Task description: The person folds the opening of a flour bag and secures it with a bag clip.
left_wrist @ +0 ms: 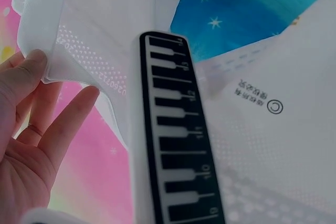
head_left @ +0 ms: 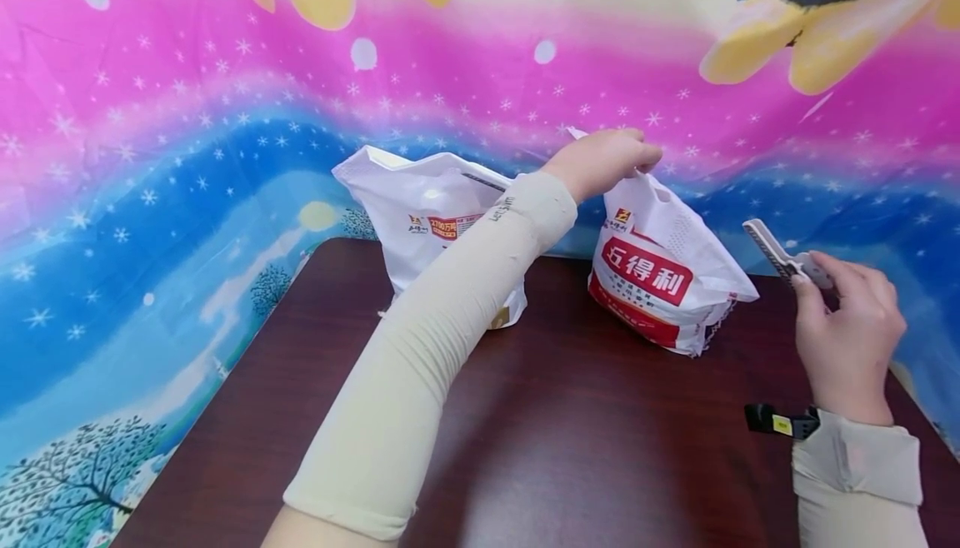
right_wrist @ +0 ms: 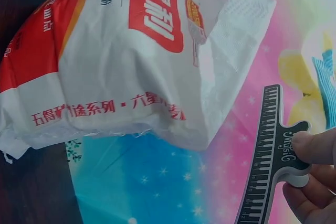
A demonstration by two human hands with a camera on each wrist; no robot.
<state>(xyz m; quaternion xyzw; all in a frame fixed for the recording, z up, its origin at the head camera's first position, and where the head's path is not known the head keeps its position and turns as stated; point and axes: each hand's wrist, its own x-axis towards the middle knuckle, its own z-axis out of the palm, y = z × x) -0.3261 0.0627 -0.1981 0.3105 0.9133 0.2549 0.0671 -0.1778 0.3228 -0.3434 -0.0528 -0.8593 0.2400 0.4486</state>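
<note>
My left hand [head_left: 603, 163] reaches across to the right-hand white and red flour bag [head_left: 647, 273] and pinches its folded top edge. The left wrist view shows the thumb and fingers [left_wrist: 35, 65] at that fold. My right hand [head_left: 851, 327] holds a music clip [right_wrist: 270, 156] with a piano-key pattern by its grip tabs, to the right of the bag and apart from it. Another flour bag [head_left: 408, 227] stands at the left, partly hidden behind my left forearm. A second piano-key clip [left_wrist: 178, 129] looms in the left wrist view, seemingly along that bag's top.
Both bags stand near the back of a dark brown table [head_left: 555, 431]. A colourful cloth backdrop [head_left: 187, 156] with snowflakes hangs right behind it. My left sleeve [head_left: 420, 365] crosses over the table. A black strap [head_left: 780, 423] is on my right wrist.
</note>
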